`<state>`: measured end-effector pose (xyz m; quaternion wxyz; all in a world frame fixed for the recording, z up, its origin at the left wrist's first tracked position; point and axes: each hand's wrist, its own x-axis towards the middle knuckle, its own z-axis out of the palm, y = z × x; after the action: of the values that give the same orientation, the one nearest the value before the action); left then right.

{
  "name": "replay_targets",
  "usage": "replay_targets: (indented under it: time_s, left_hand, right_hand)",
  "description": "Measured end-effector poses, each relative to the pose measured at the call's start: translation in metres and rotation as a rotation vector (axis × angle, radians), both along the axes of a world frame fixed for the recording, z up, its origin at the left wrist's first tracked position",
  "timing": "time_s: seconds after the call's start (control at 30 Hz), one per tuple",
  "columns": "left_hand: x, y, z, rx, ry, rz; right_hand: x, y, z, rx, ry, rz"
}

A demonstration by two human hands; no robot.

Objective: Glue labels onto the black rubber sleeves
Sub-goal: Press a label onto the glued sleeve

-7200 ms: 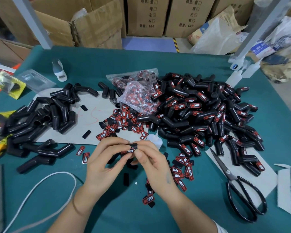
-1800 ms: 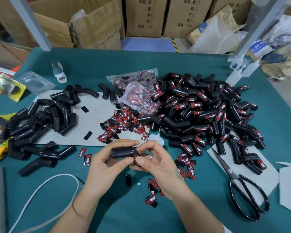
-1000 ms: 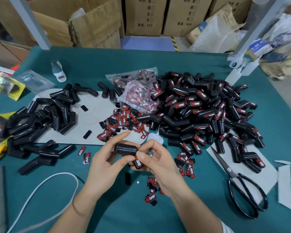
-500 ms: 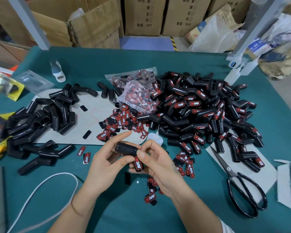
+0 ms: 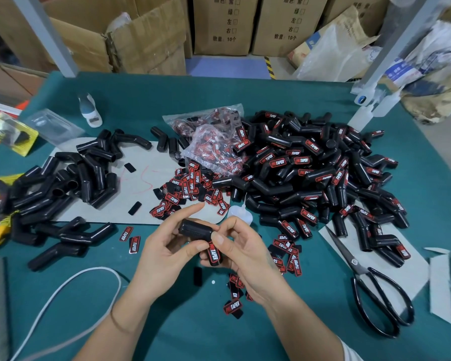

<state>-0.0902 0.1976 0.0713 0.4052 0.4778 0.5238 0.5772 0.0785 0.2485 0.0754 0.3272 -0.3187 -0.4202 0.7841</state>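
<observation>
A bent black rubber sleeve (image 5: 196,230) sits between both hands above the table's near middle. My left hand (image 5: 167,252) grips its upper arm, index finger stretched out. My right hand (image 5: 241,252) pinches the lower arm, thumb pressing a red-and-black TAPER label (image 5: 214,252) stuck on it. Loose labels (image 5: 190,190) lie scattered just beyond my hands. Unlabelled sleeves (image 5: 63,188) are heaped at the left, labelled ones (image 5: 310,173) in a large pile at the right. A small white glue bottle (image 5: 238,213) lies behind my right hand.
Black scissors (image 5: 372,293) lie at the right on grey card (image 5: 412,272). A clear bag of labels (image 5: 214,142) sits mid-table. A white cord (image 5: 63,293) curves at the lower left, another white bottle (image 5: 90,110) stands at the far left. Cardboard boxes (image 5: 146,40) line the back.
The sleeve has turned in my hands so that the label faces up on its lower arm. My right thumb has slid up onto the label's top end.
</observation>
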Motion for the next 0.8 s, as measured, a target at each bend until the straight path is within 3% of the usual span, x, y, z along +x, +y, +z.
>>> replay_targets:
  time_s: [0.8]
  left_hand:
    - [-0.010,0.004,-0.017,-0.038,-0.183,-0.010]
  right_hand:
    - [0.005,0.004,0.003,-0.066,0.063,0.075]
